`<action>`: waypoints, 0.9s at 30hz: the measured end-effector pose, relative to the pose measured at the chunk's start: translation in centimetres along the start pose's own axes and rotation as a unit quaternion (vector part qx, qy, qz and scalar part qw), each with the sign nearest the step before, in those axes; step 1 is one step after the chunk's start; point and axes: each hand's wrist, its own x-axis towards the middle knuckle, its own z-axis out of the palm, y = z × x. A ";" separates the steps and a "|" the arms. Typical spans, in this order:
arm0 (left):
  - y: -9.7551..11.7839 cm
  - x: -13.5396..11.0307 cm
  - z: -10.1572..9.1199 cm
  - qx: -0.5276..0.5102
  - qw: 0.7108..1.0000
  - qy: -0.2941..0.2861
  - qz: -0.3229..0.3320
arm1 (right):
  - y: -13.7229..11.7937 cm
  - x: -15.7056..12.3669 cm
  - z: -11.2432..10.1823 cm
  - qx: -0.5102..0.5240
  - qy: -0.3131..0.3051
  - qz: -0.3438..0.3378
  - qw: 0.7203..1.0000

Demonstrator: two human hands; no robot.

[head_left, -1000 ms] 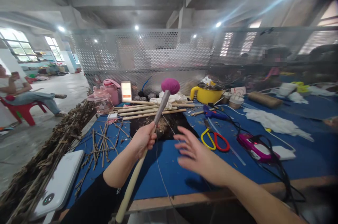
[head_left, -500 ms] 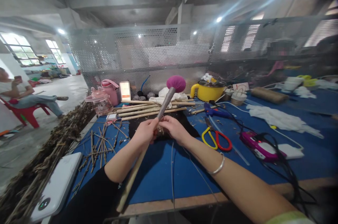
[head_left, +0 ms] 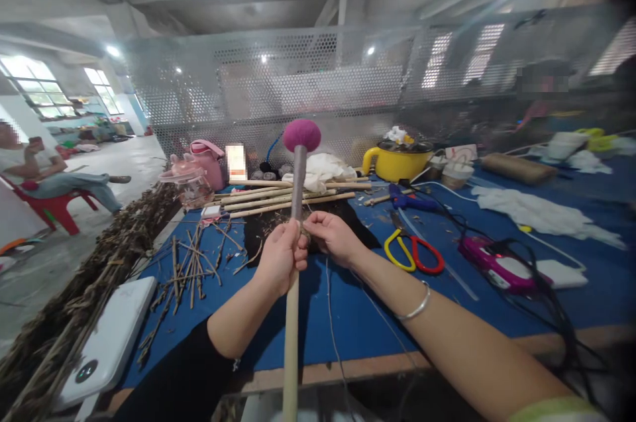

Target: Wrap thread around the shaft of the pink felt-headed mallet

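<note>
A wooden stick (head_left: 292, 342) stands nearly upright in front of me, with a round magenta ball (head_left: 301, 136) on its top and a smooth grey wrapping (head_left: 299, 183) below the ball. My left hand (head_left: 279, 253) is closed around the stick at the lower end of the wrapping. Close on its right, my right hand (head_left: 330, 235) pinches thin grey thread (head_left: 332, 316) against the stick; the exact grip is partly hidden. Strands trail from beneath that hand over the table's front edge. Behind both hands lies a black cloth (head_left: 342, 220).
Wooden sticks (head_left: 258, 195) and dry twigs (head_left: 191, 263) lie on the blue table. At right are scissors (head_left: 427, 255), a blue glue gun (head_left: 412, 200), a yellow pot (head_left: 400, 163) and a magenta device (head_left: 499, 266) with cables. A white power bank-like block (head_left: 112, 336) sits left. A person (head_left: 59, 170) sits beyond.
The stick has turned from leaning right to nearly upright, its magenta ball moving left. My left hand has rolled with it, and the right hand stays close by. The view has shifted slightly.
</note>
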 end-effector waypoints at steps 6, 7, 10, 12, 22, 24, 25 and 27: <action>0.1 -0.7 0.1 -0.039 0.997 -0.060 0.011 | -0.5 -0.1 -0.3 0.069 -0.088 0.037 0.993; 0.0 -0.8 0.0 -0.038 0.997 -0.065 0.014 | -0.5 -0.1 -0.7 0.072 -0.108 0.051 0.990; -0.5 -0.7 -0.1 -0.010 0.999 -0.051 0.007 | -0.3 0.0 -2.0 0.063 -0.144 0.080 0.984; -0.8 -0.5 -0.2 0.017 0.999 -0.031 -0.015 | -0.1 0.1 -2.8 0.043 -0.147 0.076 0.985; -1.0 -0.9 0.4 0.024 0.997 -0.012 -0.067 | -0.3 -0.3 -2.6 0.052 -0.117 0.072 0.989; -1.3 -1.1 0.7 0.014 0.998 -0.013 -0.053 | -0.3 -0.3 -2.1 0.069 -0.108 0.067 0.989; -1.5 -1.2 0.9 0.011 0.999 -0.011 -0.036 | -0.2 -0.3 -1.8 0.079 -0.106 0.064 0.989; -1.9 -1.3 1.2 0.013 1.000 0.003 0.014 | 0.0 -0.3 -1.4 0.103 -0.103 0.054 0.988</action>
